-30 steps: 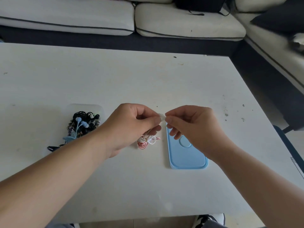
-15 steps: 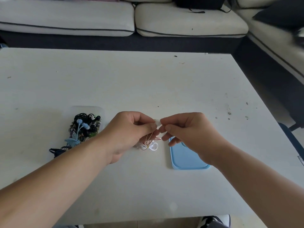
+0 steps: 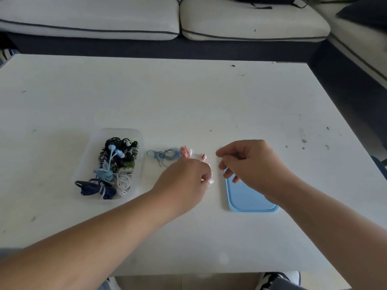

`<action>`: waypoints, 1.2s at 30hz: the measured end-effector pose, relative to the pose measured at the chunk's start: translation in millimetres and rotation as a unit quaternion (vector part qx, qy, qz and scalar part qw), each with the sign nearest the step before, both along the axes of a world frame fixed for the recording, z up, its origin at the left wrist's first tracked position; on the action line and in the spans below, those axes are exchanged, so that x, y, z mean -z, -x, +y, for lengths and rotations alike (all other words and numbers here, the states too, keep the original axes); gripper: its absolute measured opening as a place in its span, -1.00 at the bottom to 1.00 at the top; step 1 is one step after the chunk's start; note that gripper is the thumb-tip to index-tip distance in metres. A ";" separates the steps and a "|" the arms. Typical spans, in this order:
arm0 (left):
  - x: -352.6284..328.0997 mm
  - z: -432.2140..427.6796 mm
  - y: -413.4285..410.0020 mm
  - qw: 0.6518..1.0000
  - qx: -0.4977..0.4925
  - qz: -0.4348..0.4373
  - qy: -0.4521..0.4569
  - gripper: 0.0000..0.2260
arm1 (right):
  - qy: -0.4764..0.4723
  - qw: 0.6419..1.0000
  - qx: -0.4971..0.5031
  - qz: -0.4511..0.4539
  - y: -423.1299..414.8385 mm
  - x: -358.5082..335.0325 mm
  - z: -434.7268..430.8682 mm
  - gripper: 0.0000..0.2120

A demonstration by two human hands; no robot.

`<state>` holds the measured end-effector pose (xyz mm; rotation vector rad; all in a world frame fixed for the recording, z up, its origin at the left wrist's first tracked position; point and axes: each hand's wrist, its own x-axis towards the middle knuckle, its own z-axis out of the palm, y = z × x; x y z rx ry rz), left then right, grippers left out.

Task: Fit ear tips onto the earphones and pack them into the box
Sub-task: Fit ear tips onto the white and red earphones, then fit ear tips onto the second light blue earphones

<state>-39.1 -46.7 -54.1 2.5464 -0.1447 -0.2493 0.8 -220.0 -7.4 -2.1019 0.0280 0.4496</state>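
Note:
My left hand (image 3: 186, 176) hovers low over the table and pinches a white earbud (image 3: 210, 181) of the red-and-white earphones (image 3: 185, 152), whose coiled cable lies just beyond my knuckles. My right hand (image 3: 249, 162) hangs beside it, a small gap apart, its fingers loosely curled with nothing visible in them. It is over the far end of the blue box lid (image 3: 249, 198). A clear plastic box (image 3: 95, 141) to the left holds several coiled earphones in black, blue, white and navy. A blue-grey earphone coil (image 3: 164, 155) lies on the table between the box and my left hand.
The white table (image 3: 188, 97) has dark specks near its right edge (image 3: 303, 141). A sofa with pale cushions (image 3: 251, 19) runs along the far side and the right. A shoe (image 3: 278, 279) shows below the table's near edge.
My hands, which met with fingertips together on an earbud, have come apart. The left hand dropped toward the table with the earphone, and the right moved away to the right.

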 end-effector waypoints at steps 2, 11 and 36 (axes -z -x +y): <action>2.8 2.7 -1.6 0.998 0.032 -0.013 -0.056 -0.87 | -0.003 1.000 0.002 -0.006 -2.2 1.0 6.4 -0.73; -5.0 17.6 20.4 0.983 0.135 0.013 -0.124 -0.64 | -0.013 1.000 -0.005 -0.020 -15.3 1.1 38.8 -0.74; 4.2 74.8 -50.7 0.954 0.055 -0.094 -0.280 -0.85 | 0.104 0.986 -0.095 -0.087 -26.1 53.2 63.1 -0.77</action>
